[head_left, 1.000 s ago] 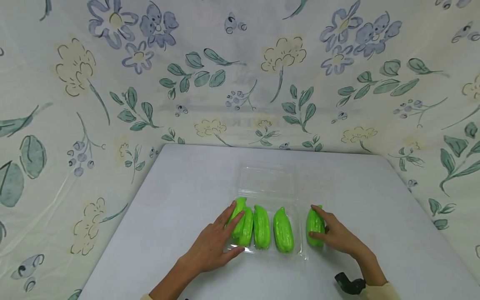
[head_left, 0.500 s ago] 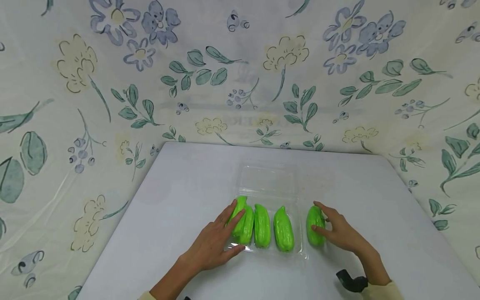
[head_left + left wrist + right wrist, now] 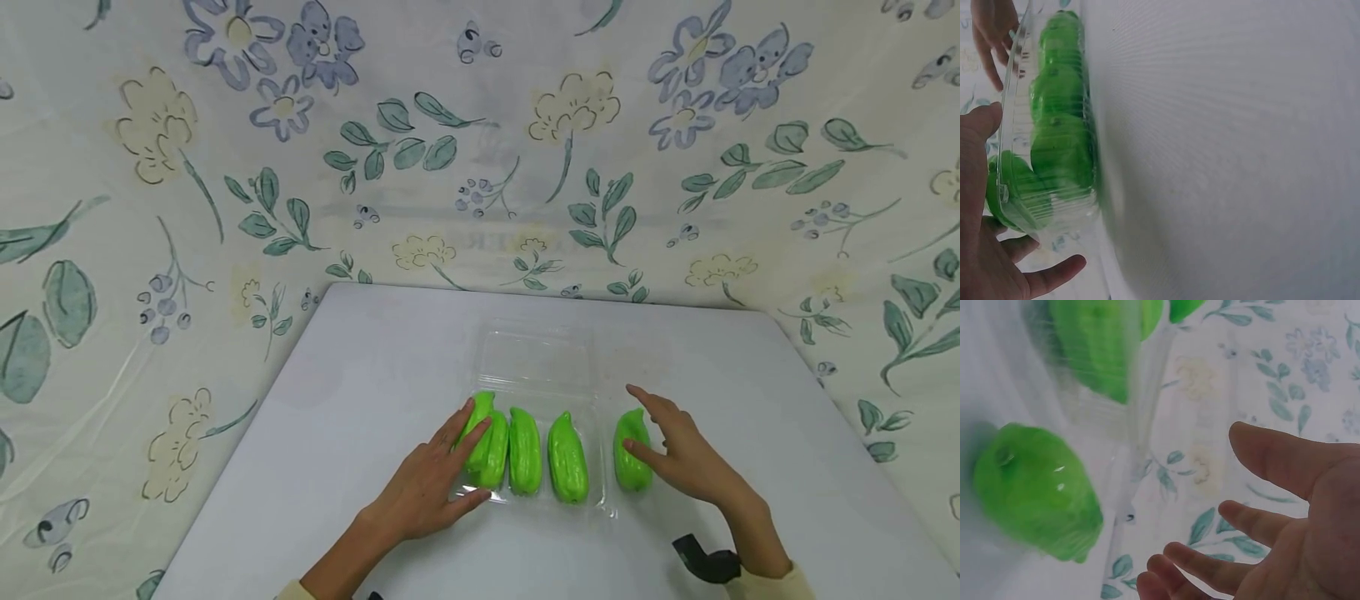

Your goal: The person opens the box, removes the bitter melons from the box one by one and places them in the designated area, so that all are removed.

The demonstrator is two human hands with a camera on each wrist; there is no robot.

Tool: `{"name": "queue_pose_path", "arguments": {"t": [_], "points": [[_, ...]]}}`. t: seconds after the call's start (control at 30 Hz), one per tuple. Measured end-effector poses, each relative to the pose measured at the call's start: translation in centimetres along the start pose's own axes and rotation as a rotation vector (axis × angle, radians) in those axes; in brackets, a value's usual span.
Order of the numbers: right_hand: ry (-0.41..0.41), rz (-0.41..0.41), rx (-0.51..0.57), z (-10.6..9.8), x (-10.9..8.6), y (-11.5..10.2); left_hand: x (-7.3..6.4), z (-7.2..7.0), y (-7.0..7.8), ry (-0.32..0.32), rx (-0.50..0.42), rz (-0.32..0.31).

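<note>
A clear hinged plastic box (image 3: 609,492) lies open on the table, its lid (image 3: 536,358) folded back. Several glossy green, ridged, gourd-shaped pieces lie in it; the leftmost piece (image 3: 480,454) leans over its neighbour. My left hand (image 3: 427,483) is at the box's left side, its spread fingers reaching over that leaning piece. In the left wrist view, thumb and fingers show around the box corner. One more green gourd-shaped piece (image 3: 1038,487) lies on the table right of the box. Beside and above it, my right hand (image 3: 690,458) has its fingers extended, apart from the piece in the right wrist view.
The white table (image 3: 375,375) extends around the box. Floral cloth (image 3: 480,150) hangs behind and at both sides. A black curved mount (image 3: 705,560) sits at the right wrist.
My right hand has let go of the lone green piece and lifted up and slightly right, fingers opening. That piece stays on the table. The left hand has hardly moved.
</note>
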State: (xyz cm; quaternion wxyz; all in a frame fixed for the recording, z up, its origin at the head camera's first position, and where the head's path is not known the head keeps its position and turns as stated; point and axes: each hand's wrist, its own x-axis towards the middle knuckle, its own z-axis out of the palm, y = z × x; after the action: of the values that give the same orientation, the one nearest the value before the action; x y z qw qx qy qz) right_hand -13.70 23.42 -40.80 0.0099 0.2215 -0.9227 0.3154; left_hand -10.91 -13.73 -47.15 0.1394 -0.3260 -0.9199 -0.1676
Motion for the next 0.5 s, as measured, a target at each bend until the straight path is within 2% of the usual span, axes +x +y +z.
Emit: {"name": "queue_pose_path", "arguments": {"t": [0.5], "points": [[-0.035,0.011,0.078,0.3,1.5,-3.3,-0.1,-0.1,0.0,0.005,-0.005,-0.012]]}}
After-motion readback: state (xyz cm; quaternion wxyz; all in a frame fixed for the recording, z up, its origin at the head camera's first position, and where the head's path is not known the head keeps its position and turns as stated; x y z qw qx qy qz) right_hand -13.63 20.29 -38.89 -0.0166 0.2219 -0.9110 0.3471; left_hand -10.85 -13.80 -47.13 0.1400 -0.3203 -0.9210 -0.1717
